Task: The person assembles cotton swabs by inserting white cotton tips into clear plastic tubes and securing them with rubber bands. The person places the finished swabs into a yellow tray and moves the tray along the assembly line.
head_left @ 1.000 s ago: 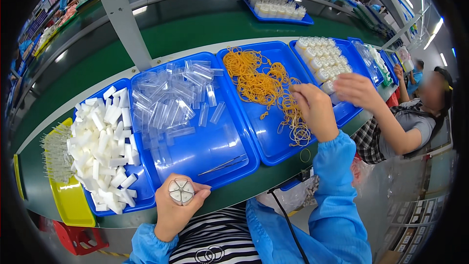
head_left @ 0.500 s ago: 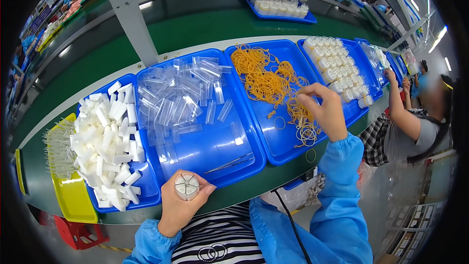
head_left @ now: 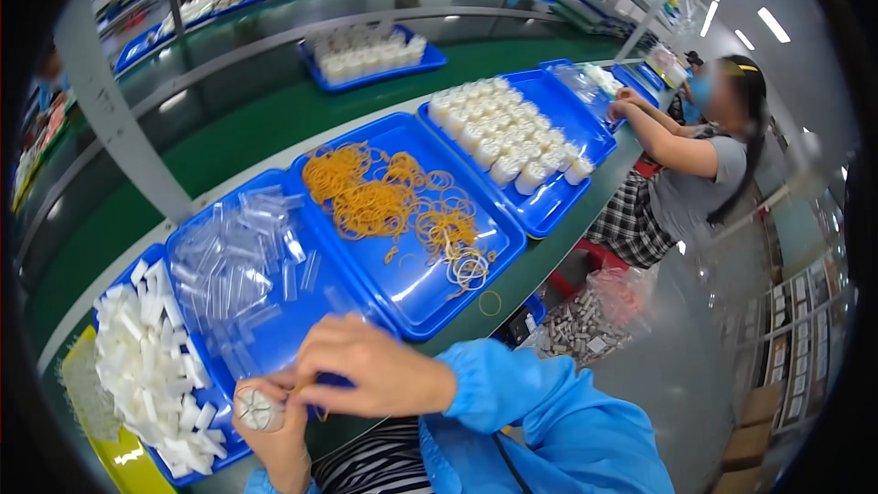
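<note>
My left hand (head_left: 285, 446) is wrapped round an upright bundle of white wedge-shaped pieces (head_left: 259, 410), whose round end shows the seams between the wedges. My right hand (head_left: 370, 368) is against it, fingers pinched beside the bundle. A bit of orange rubber band (head_left: 321, 413) shows under the right fingers; the rest of it is hidden, and the moving hand is slightly blurred. Both hands are over the near edge of a blue tray of clear plastic tubes (head_left: 229, 261). To its right, another blue tray holds a tangled heap of orange rubber bands (head_left: 370, 201).
White blocks (head_left: 142, 357) are heaped in a tray at the left, beside a yellow tray (head_left: 128, 467). Finished-looking white bundles (head_left: 503, 133) stand in rows in a tray farther right. One loose band (head_left: 490, 303) lies on the green table edge. A co-worker (head_left: 704, 151) sits at the right.
My right hand has moved left from above the rubber-band tray to the bundle in my left hand. The view has turned right, so the trays appear farther left.
</note>
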Motion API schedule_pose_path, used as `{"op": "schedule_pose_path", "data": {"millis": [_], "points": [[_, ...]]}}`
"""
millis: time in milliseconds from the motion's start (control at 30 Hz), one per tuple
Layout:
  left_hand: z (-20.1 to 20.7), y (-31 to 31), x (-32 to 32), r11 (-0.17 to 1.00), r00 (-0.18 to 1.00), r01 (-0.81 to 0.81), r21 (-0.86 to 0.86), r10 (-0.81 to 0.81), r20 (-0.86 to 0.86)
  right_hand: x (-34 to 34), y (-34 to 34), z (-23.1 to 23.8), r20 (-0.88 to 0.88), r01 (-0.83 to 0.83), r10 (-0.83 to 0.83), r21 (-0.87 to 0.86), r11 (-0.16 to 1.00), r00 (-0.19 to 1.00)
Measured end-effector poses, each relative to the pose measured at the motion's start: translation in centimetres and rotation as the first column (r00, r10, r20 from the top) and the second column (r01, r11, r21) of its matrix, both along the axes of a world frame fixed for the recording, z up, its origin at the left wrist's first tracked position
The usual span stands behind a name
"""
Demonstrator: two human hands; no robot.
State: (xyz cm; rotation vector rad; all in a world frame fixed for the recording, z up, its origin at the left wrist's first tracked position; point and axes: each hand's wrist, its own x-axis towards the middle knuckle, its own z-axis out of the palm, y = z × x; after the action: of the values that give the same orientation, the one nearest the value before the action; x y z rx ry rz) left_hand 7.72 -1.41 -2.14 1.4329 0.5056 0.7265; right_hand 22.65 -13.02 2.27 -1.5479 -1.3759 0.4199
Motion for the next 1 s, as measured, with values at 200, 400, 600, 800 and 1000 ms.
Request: {"op": "schedule_pose_path", "data": {"millis": [200,400,600,800,1000], "points": [[1.9,-0.9,0.3,0.959,0.992,-0.097,-0.268,0.071,-0.107,0.3,0.6,-0.6,-0.874,-0.227,0.472,0.439,0.869,0.117],[3.3,1.3,-1.6,0.888,0.886,0.335,-0.314,-0.411,-0.216,0.4,1.9,-1.0,0.203,-0.158,0.096,0.312,0.937,0.975],[5.0,0.6,-0.9,0.799,0.866,0.432,0.417,-0.238,-0.44,2.2,1.4,0.0,0.199,-0.378,0.406,-0.161,0.912,0.892],[2.2,3.7,-3.8,0.861,0.995,0.053,-0.506,-0.002,0.101,4.7,-2.7,0.4,-0.505,-0.75,0.651,0.012,0.662,0.567],[5.8,0.0,-0.8,0.984,0.954,0.116,0.135,-0.148,0.259,1.5,1.9,1.4,-0.815,0.223,0.316,0.465,0.857,0.485]]}}
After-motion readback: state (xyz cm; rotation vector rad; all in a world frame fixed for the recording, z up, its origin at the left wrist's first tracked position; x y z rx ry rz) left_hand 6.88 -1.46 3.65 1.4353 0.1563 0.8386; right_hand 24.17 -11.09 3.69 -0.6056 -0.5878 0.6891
